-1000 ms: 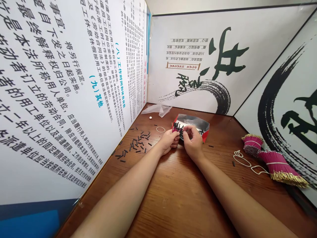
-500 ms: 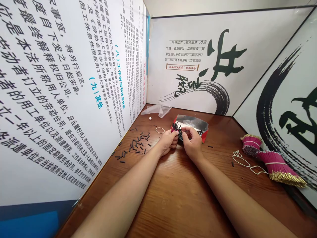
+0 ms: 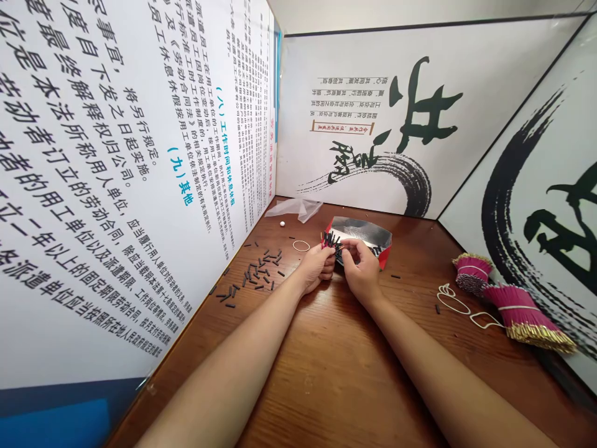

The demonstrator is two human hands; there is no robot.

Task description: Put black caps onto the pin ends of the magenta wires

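Observation:
My left hand (image 3: 319,269) is closed round a small bundle of pink wires (image 3: 323,240). Black tube-like sleeves (image 3: 333,239) stick up from the top of that bundle. Beside it, my right hand (image 3: 361,264) has thumb and forefinger pinched together at the bundle's right side; what lies between them is too small to make out. Just behind both hands sits an open red box with a silvery inside (image 3: 364,229), holding more black pieces. My fingers hide its near side.
Many loose black sleeves (image 3: 259,274) lie scattered on the wooden table (image 3: 303,373) at left. A rubber band (image 3: 301,246), a clear plastic bag (image 3: 298,208) and a white bead (image 3: 282,224) are farther back. Two tied pink wire bundles (image 3: 517,305) lie right, by loose bands (image 3: 454,298). Printed panels surround the table.
My right fingers have shifted very slightly left and closed more tightly against the bundle. My left hand keeps its hold in the same place.

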